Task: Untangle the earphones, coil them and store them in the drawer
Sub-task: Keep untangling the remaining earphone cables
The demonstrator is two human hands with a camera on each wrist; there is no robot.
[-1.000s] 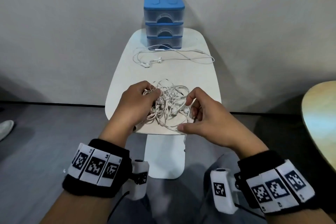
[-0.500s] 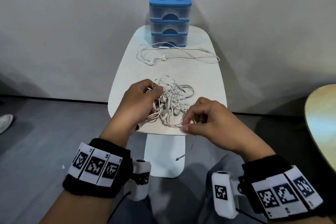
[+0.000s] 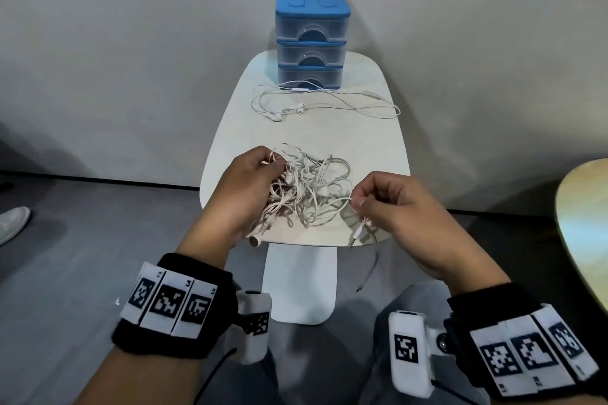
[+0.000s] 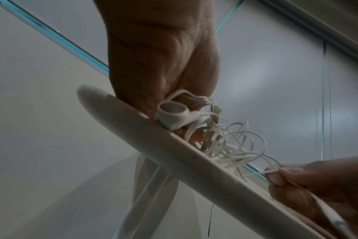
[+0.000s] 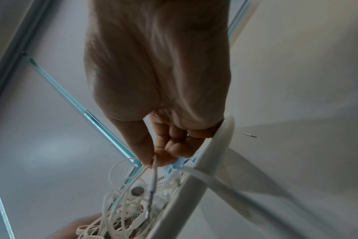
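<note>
A tangled bundle of white and pinkish earphones (image 3: 309,187) lies at the near end of the small white table (image 3: 371,141). My left hand (image 3: 250,181) grips the left side of the bundle (image 4: 217,137), and an earbud (image 4: 172,114) pokes out by the table edge. My right hand (image 3: 388,204) pinches one white cable (image 5: 153,171) at the bundle's right side, between thumb and forefinger. Its jack plug (image 3: 355,235) dangles below the fingers. A separate untangled pair of earphones (image 3: 312,102) lies spread out farther back. The blue drawer unit (image 3: 312,36) stands at the far end, all drawers closed.
A thin dark cable (image 3: 370,270) hangs from the table's near edge. A round wooden tabletop (image 3: 585,223) sits at the right. A white shoe (image 3: 13,223) rests on the grey floor at the left. A wall runs behind the table.
My right hand has pulled a cable out of the bundle toward the right, and its plug end now hangs free. The left hand has kept its grip on the tangle.
</note>
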